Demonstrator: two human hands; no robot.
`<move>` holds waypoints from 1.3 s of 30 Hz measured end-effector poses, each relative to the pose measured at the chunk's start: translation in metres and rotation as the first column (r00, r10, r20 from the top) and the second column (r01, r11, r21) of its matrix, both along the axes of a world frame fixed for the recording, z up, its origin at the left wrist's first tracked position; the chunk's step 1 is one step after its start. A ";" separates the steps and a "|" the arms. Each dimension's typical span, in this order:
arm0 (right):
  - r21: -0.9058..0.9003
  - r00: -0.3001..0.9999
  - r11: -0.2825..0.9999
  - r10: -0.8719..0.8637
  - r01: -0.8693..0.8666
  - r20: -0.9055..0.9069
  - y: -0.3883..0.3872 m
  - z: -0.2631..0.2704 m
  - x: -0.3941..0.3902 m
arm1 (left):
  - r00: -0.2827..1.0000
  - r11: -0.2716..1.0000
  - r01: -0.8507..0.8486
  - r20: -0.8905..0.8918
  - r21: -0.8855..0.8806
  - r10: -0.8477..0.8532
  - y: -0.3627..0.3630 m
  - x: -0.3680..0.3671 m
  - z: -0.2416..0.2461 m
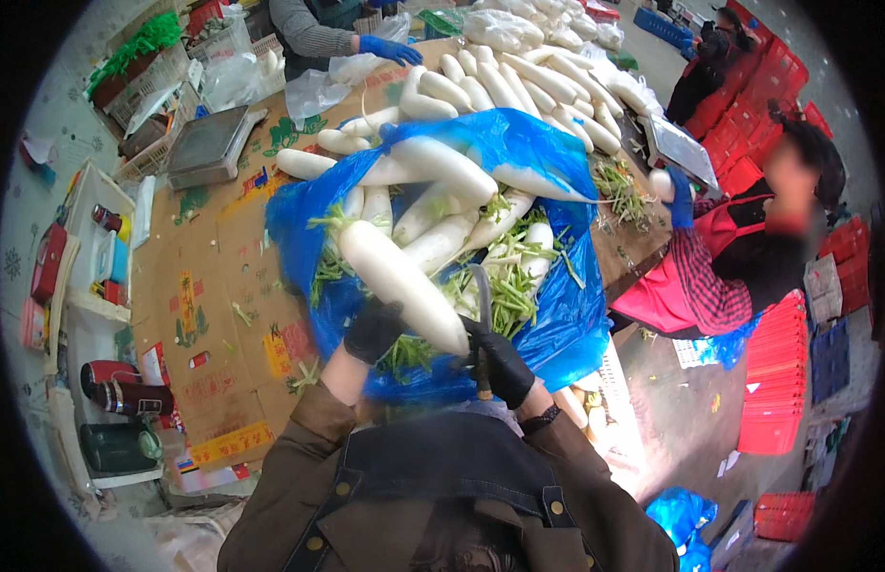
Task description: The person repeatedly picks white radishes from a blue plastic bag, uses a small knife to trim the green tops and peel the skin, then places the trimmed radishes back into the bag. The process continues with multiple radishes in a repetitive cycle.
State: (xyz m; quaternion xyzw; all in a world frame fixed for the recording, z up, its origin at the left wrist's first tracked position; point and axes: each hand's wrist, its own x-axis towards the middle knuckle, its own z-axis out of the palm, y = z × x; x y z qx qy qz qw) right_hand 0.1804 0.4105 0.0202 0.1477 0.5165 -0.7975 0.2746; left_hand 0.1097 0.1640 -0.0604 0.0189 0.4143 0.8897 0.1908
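Observation:
My left hand (374,332), in a black glove, holds a large white daikon radish (403,282) from beneath, its leafy stub pointing up and away. My right hand (503,365), also black-gloved, grips a knife (483,297) with a curved blade, close by the radish's tapered end. Whether the right fingers touch the radish is hard to tell. Under and beyond both hands lies an opened blue plastic bag (571,343) with several daikon radishes and cut green stalks (510,286) in it.
Flattened cardboard (228,286) covers the table. A pile of daikons (514,86) lies at the far side, a scale (208,146) at far left. One co-worker's blue-gloved hand (390,50) rests beyond; another co-worker (721,250) holds a daikon at right.

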 end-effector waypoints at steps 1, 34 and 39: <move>0.093 0.999 0.994 0.052 -0.051 -0.013 -0.003 -0.002 0.002 | 0.987 0.978 0.000 -0.157 -0.208 -0.033 -0.001 0.005 0.002; 0.624 0.596 0.163 0.190 0.764 -0.780 0.014 -0.047 0.050 | 0.972 0.844 -0.164 0.228 0.511 0.051 0.018 0.114 0.044; 0.735 0.821 0.427 -0.033 0.527 -0.569 0.048 -0.098 0.047 | 0.954 0.832 -0.250 0.272 0.495 0.125 0.012 0.110 0.053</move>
